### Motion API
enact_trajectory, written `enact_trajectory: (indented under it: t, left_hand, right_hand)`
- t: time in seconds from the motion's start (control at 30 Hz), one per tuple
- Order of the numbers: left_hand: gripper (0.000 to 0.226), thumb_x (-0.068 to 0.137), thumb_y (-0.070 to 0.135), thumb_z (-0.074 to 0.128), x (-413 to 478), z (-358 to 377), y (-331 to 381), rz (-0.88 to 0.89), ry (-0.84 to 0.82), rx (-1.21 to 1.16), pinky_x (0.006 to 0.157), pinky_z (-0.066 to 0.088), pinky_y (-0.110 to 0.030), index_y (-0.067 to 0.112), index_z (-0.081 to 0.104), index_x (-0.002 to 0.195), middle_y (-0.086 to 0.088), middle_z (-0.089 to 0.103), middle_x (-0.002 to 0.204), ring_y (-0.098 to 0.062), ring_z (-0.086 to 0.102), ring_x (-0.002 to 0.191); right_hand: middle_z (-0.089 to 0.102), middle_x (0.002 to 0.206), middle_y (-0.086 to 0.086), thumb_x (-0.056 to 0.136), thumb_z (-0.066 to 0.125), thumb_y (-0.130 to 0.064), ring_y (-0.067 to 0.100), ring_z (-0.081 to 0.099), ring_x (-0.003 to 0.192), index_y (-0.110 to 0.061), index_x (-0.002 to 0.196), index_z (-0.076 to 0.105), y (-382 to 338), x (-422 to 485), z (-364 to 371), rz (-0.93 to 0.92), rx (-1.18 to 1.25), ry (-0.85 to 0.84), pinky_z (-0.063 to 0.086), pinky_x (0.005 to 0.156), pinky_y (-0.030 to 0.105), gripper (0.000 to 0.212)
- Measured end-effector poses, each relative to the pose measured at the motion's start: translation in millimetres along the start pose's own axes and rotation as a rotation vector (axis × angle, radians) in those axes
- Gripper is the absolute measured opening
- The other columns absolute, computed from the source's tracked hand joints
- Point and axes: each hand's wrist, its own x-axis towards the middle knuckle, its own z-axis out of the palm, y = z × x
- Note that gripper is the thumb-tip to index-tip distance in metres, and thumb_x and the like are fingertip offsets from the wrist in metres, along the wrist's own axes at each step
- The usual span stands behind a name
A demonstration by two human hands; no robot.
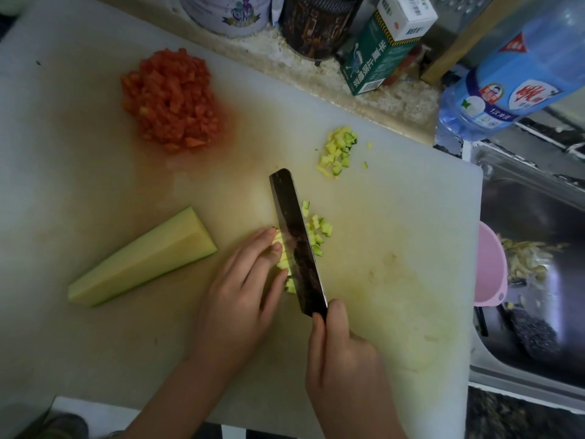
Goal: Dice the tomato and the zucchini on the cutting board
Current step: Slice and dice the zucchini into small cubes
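cutting board point(395, 248): white, juice-stained | diced tomato point(171, 99): heaped far left | zucchini wedge point(142, 258): uncut, near left | left hand point(240, 286): fingers curled onto zucchini strips point(282, 261) | right hand point(342, 353): gripping knife point(297, 242), blade against strips | zucchini cubes point(319, 232): beside blade; second heap farther back.

Matt white plastic cutting board point(395, 236), stained yellowish. Dark metal knife blade point(297, 242) with a dull sheen. Glossy clear plastic bottle point(519, 74). Shiny steel sink point(531, 198). Speckled stone table point(319, 80). Printed cardboard box point(376, 55).
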Motion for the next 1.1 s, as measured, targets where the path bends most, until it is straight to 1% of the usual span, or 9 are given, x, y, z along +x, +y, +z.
enact_trajectory:
  t: [0.1,0.47,0.57,0.63,0.73,0.83,0.93,1.03,1.1]
  left_hand:
    - [0.026,0.090,0.011,0.065,-0.2,0.8,0.1,0.003,0.003,0.003,0.101,0.048,-0.043,-0.004,0.067,0.111,-0.014,0.061,0.130,-0.025,0.055,0.125]
    - [0.023,0.091,0.006,0.064,-1.7,3.2,-0.2,-0.011,0.012,-0.036,0.102,0.047,-0.045,-0.007,0.068,0.110,-0.016,0.060,0.131,-0.028,0.054,0.127]
    - [0.023,0.091,0.007,0.063,-1.7,2.8,-0.2,-0.015,0.009,-0.042,0.103,0.046,-0.043,-0.006,0.068,0.110,-0.016,0.058,0.133,-0.027,0.054,0.127]
    - [0.024,0.092,0.008,0.062,-1.4,2.6,-0.2,-0.015,0.011,-0.044,0.104,0.045,-0.041,-0.006,0.067,0.111,-0.015,0.058,0.133,-0.026,0.055,0.126]
    - [0.027,0.093,0.011,0.061,-1.4,0.4,-0.2,-0.025,-0.001,-0.065,0.105,0.044,-0.039,-0.004,0.066,0.114,-0.013,0.057,0.135,-0.024,0.054,0.127]
    - [0.029,0.093,0.012,0.062,-1.0,-1.1,-0.5,-0.030,-0.008,-0.096,0.107,0.043,-0.037,-0.002,0.066,0.117,-0.010,0.056,0.137,-0.021,0.052,0.129]
    - [0.032,0.091,0.014,0.064,-1.1,-2.9,0.1,-0.065,0.010,-0.123,0.109,0.041,-0.031,0.002,0.065,0.121,-0.006,0.056,0.138,-0.017,0.052,0.130]
    - [0.033,0.093,0.017,0.059,-1.1,-6.0,1.2,-0.144,0.038,-0.166,0.108,0.039,-0.024,0.004,0.063,0.124,-0.002,0.056,0.137,-0.013,0.052,0.128]
    - [0.031,0.094,0.016,0.057,-0.9,-7.1,1.0,-0.161,0.061,-0.165,0.106,0.041,-0.024,0.004,0.064,0.122,-0.002,0.059,0.132,-0.014,0.055,0.124]
  right_hand:
    - [0.035,0.037,0.001,0.102,0.015,-0.038,0.025,0.035,0.025,-0.012,0.094,0.044,0.3,-1.0,1.5,-0.015,-0.035,-0.013,0.011,0.038,0.021,0.040]
    - [0.040,0.036,0.000,0.103,0.009,-0.039,0.022,0.039,0.024,-0.011,0.095,0.043,-5.5,6.2,6.9,0.009,-0.084,-0.075,0.010,0.037,0.021,0.044]
    - [0.040,0.035,0.002,0.101,0.021,-0.037,0.022,0.039,0.024,-0.015,0.090,0.040,-7.1,14.5,7.5,0.008,-0.038,-0.051,0.004,0.035,0.023,0.031]
    - [0.042,0.037,0.002,0.095,0.033,-0.032,0.025,0.040,0.027,-0.014,0.090,0.042,-6.2,27.8,7.3,-0.014,0.013,-0.030,0.010,0.034,0.025,0.021]
    - [0.048,0.048,0.008,0.096,0.032,-0.034,0.030,0.046,0.039,-0.010,0.094,0.048,-4.4,52.6,7.0,0.002,0.185,-0.056,0.028,0.037,0.035,0.028]
    - [0.048,0.052,0.005,0.097,0.021,-0.050,0.028,0.048,0.047,-0.026,0.090,0.042,3.7,53.1,0.2,0.022,0.342,-0.073,0.039,0.047,0.044,0.033]
    - [0.045,0.049,0.009,0.092,0.023,-0.056,0.023,0.045,0.042,-0.038,0.082,0.035,7.3,39.5,-13.9,-0.006,0.370,-0.072,0.041,0.046,0.048,0.024]
    - [0.041,0.047,0.007,0.090,0.025,-0.055,0.020,0.040,0.040,-0.046,0.082,0.031,12.5,26.1,-19.0,-0.060,0.312,-0.060,0.038,0.043,0.040,0.014]
    - [0.034,0.043,0.001,0.091,0.027,-0.052,0.017,0.035,0.037,-0.044,0.083,0.031,15.5,20.1,-18.0,-0.094,0.279,-0.051,0.027,0.041,0.030,0.012]
